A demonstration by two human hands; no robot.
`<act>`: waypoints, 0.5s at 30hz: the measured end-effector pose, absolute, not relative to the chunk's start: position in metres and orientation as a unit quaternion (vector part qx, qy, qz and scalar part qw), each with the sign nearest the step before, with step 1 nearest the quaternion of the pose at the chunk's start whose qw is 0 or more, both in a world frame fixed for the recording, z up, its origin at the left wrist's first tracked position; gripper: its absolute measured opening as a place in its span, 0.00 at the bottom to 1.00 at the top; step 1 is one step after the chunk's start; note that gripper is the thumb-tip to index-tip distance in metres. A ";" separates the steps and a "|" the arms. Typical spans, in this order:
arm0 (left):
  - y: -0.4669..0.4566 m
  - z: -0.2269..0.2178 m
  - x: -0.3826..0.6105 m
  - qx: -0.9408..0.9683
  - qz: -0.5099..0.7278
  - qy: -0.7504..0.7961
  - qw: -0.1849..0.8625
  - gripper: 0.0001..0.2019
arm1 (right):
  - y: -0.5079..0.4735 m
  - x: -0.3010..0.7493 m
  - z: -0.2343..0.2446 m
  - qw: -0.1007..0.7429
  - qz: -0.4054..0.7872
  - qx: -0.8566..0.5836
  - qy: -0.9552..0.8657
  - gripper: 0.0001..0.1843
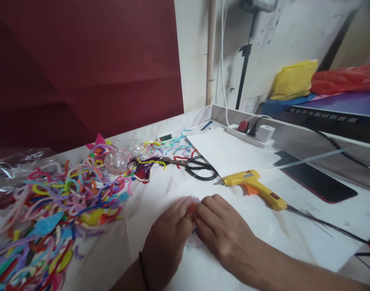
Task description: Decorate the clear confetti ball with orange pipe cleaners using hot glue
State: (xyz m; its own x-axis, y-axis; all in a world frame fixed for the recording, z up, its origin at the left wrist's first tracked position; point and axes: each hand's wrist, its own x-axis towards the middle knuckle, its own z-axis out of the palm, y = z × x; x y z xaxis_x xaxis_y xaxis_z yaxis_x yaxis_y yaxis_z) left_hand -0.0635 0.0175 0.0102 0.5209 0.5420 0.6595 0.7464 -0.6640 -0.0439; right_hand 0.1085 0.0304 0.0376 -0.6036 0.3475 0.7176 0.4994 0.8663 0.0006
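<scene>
My left hand [169,230] and my right hand [223,228] meet over the white sheet at the front of the table, fingers closed around the same small thing. Between the fingers shows an orange piece [191,209]. Below them peeks a clear, speckled, ball-like object [193,241], mostly hidden by the hands, so its full shape cannot be made out. A yellow hot glue gun [254,184] lies to the right of my right hand, its nozzle pointing left. Black-handled scissors [200,167] rest beyond both hands.
Coloured pipe cleaner pieces [72,194] heap up at the left, with clear glittery balls [117,161] behind. A dark phone [320,178] lies right, near a white sheet [233,147] and a power strip [250,135]. The glue gun's cable [327,224] runs off right.
</scene>
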 end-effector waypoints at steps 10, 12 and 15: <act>0.016 0.024 -0.061 -0.866 -0.321 -0.343 0.172 0.13 | 0.039 0.117 0.037 0.395 -0.008 -0.293 -0.870 0.15; 0.016 0.023 -0.063 -0.870 -0.313 -0.342 0.170 0.13 | 0.038 0.120 0.038 0.398 0.023 -0.299 -0.867 0.13; 0.016 0.020 -0.064 -0.870 -0.309 -0.346 0.166 0.14 | 0.037 0.123 0.039 0.394 0.038 -0.302 -0.867 0.11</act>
